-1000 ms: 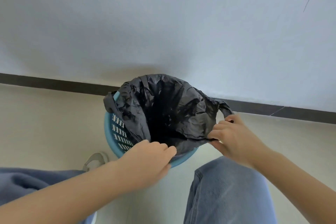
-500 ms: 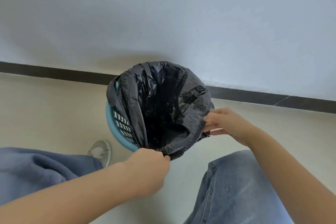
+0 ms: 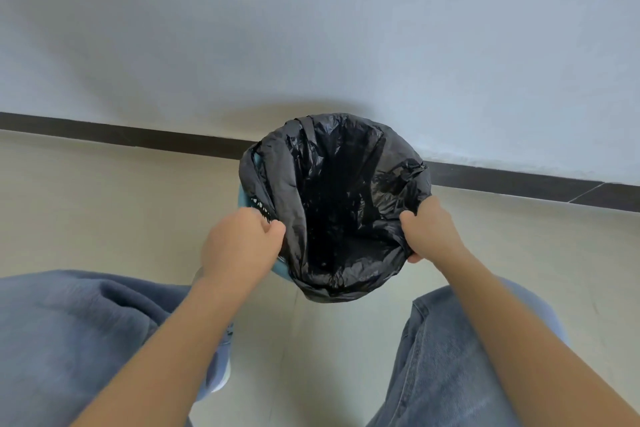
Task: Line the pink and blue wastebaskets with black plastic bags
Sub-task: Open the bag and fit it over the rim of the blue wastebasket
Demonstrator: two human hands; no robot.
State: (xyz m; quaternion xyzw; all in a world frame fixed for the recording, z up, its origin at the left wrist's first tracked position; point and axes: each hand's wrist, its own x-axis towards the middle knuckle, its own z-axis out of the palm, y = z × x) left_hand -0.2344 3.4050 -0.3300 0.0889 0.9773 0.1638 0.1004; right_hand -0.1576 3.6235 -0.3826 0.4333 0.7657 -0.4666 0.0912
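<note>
A black plastic bag [image 3: 343, 191] lies spread open inside the blue wastebasket [image 3: 246, 198], folded over most of its rim. Only a sliver of blue lattice wall shows at the left, and a bit of blue below my left hand. My left hand [image 3: 239, 246] pinches the bag's edge at the near left of the rim. My right hand [image 3: 429, 230] grips the bag's edge at the near right, fingers curled over the rim. The pink wastebasket is out of view.
The basket stands on a pale tiled floor [image 3: 104, 204] close to a white wall [image 3: 311, 28] with a dark baseboard [image 3: 138, 140]. My legs in blue jeans [image 3: 450, 357] flank the basket in the foreground.
The bag went from bunched above the basket to stretched over its rim. Both hands moved to opposite near sides of the rim, and the view shifted so the basket sits more central.
</note>
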